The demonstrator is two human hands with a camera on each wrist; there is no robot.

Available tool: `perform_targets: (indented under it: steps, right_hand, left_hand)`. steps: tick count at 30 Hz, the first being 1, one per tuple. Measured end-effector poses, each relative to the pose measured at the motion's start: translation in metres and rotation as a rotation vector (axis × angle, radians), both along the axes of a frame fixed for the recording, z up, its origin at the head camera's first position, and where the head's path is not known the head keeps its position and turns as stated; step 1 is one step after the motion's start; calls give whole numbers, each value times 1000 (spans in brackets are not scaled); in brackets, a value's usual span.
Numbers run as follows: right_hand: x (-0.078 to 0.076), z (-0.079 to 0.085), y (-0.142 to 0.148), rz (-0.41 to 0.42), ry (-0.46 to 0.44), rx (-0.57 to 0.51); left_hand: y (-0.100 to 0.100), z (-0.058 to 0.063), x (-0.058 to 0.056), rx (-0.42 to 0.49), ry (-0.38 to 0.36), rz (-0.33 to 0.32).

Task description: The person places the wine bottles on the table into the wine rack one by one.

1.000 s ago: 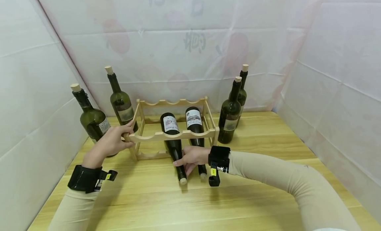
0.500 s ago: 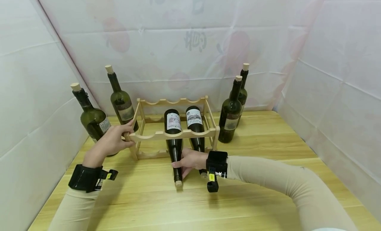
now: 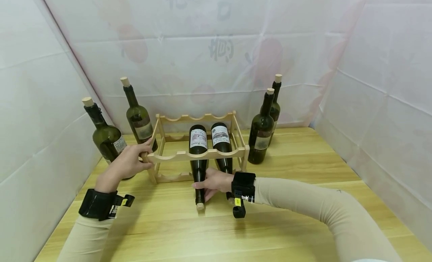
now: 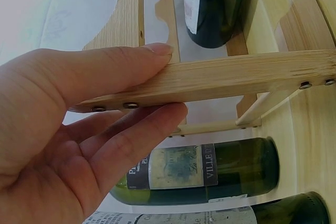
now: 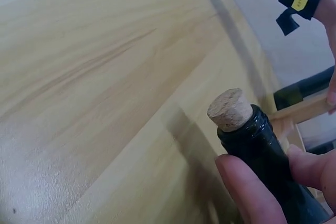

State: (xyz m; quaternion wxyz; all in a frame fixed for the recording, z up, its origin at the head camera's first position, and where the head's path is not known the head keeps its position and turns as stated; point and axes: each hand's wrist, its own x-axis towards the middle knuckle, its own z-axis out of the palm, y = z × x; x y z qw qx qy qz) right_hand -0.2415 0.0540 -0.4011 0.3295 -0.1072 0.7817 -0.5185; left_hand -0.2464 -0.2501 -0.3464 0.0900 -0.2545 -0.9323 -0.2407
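Fingers (image 5: 251,195) of the right hand (image 3: 217,180) are wrapped round the neck of a dark bottle (image 3: 198,166), near its cork (image 5: 230,109), above the desk (image 3: 202,235). Its body lies farther in, beyond the near top rail of a wooden rack (image 3: 180,155). Such glass should be stiff, smooth, perhaps slippery, and breakable if knocked; most weight probably sits in the thick far end, so the neck suits guiding, the body lifting. At left, the left hand (image 3: 126,162) pinches the rack's near left corner, a sensible place to steady rigid, likely light wood. A 2nd dark bottle (image 3: 221,138) lies just right; upright bottles (image 3: 261,127) flank the rack, 2 left, 2 right
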Motion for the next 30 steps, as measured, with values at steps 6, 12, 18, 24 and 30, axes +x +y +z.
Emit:
perform_targets:
  steps: [6,12,18,24,30]
  right_hand:
    - [-1,0,2,-11,36,21]
    - [-3,-2,4,-19,61,52]
    - [-4,-2,3,-36,70,69]
    - [-8,2,2,-36,74,110]
    - [-13,8,2,25,42,156]
  left_hand:
    - [1,0,1,-1,1,1]
    - [0,0,1,0,-2,4]
    - [0,-1,1,0,5,3]
    - [0,0,-1,7,5,-8]
    - [0,-1,-2,0,5,-1]
